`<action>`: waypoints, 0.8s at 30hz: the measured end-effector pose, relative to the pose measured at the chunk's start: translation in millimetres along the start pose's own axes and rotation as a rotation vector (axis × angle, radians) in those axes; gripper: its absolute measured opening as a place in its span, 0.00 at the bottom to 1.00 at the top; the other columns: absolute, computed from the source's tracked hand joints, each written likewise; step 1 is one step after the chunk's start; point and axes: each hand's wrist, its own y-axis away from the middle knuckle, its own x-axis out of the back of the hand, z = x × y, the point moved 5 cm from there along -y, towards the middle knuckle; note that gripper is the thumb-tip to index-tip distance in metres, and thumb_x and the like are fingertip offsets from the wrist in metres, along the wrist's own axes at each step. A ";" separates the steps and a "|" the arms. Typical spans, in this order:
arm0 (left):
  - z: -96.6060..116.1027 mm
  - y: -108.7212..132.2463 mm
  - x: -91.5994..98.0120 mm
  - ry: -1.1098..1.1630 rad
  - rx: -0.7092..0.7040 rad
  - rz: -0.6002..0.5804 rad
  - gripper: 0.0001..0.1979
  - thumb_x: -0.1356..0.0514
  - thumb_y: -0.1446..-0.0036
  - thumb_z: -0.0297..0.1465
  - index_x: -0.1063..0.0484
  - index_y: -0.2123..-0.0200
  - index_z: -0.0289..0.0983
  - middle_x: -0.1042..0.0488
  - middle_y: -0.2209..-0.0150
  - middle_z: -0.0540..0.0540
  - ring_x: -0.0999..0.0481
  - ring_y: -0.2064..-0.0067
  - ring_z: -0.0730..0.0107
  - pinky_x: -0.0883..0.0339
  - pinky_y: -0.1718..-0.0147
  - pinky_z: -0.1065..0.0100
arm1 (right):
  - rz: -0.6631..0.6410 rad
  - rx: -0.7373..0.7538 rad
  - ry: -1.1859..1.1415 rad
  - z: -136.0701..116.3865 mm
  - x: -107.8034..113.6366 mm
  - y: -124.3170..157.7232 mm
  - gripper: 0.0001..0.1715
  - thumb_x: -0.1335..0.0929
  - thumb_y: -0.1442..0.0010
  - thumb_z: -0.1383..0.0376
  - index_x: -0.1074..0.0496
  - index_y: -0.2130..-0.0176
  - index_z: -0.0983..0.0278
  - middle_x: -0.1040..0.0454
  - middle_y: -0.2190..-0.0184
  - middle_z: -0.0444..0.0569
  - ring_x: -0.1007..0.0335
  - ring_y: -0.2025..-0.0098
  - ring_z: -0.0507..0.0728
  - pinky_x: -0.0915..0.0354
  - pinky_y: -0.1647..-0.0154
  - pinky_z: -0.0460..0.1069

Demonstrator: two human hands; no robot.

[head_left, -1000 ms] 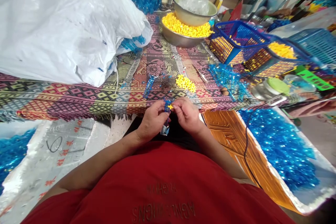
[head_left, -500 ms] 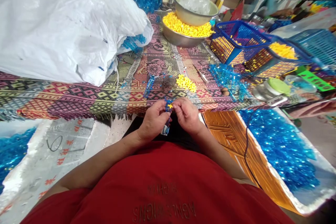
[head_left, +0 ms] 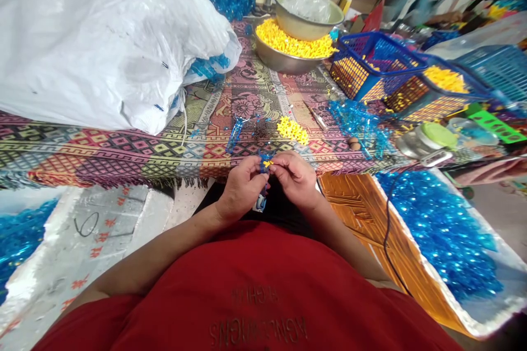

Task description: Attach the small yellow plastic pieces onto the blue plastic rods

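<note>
My left hand (head_left: 242, 187) and my right hand (head_left: 293, 179) meet just below the table edge. Between them they pinch a small blue beaded piece (head_left: 262, 170), and its lower end hangs down past my left hand. A tiny yellow plastic part (head_left: 268, 164) sits at its top, held by the fingertips of my right hand. On the patterned tablecloth (head_left: 177, 145) just beyond my hands lie a small heap of yellow parts (head_left: 292, 130) and a short blue beaded strand (head_left: 235, 134).
A large white plastic sack (head_left: 102, 49) covers the table's left side. A metal bowl of yellow parts (head_left: 284, 49) and blue wire baskets (head_left: 373, 66) stand at the back. Foam trays of blue beads (head_left: 440, 230) lie low on both sides of me.
My hands have shifted only slightly, with the yellow part now turned and drawn closer against the blue piece. The head view has barely moved.
</note>
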 end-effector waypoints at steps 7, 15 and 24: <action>2.8 -3.5 2.3 -0.089 0.009 0.008 0.05 0.45 0.45 0.31 0.34 0.66 0.36 0.29 0.72 0.51 0.27 0.75 0.75 0.34 0.76 0.73 | -0.039 0.146 0.058 -1.5 -0.6 4.1 0.10 0.37 0.38 0.71 0.28 0.58 0.62 0.27 0.64 0.51 0.29 0.60 0.55 0.29 0.61 0.51; 0.9 -5.5 2.0 -0.096 0.067 0.044 0.05 0.46 0.46 0.31 0.34 0.66 0.37 0.29 0.80 0.53 0.28 0.80 0.73 0.37 0.81 0.75 | 0.007 0.099 0.041 -3.2 1.9 0.6 0.09 0.36 0.38 0.69 0.27 0.59 0.61 0.26 0.65 0.51 0.28 0.61 0.55 0.29 0.62 0.52; 4.0 -6.6 1.6 -0.097 0.056 0.074 0.04 0.46 0.48 0.30 0.34 0.68 0.36 0.30 0.81 0.53 0.29 0.81 0.74 0.36 0.83 0.75 | -0.005 0.007 -0.025 0.6 1.3 -5.9 0.09 0.35 0.39 0.67 0.26 0.59 0.61 0.27 0.66 0.50 0.29 0.62 0.56 0.29 0.62 0.52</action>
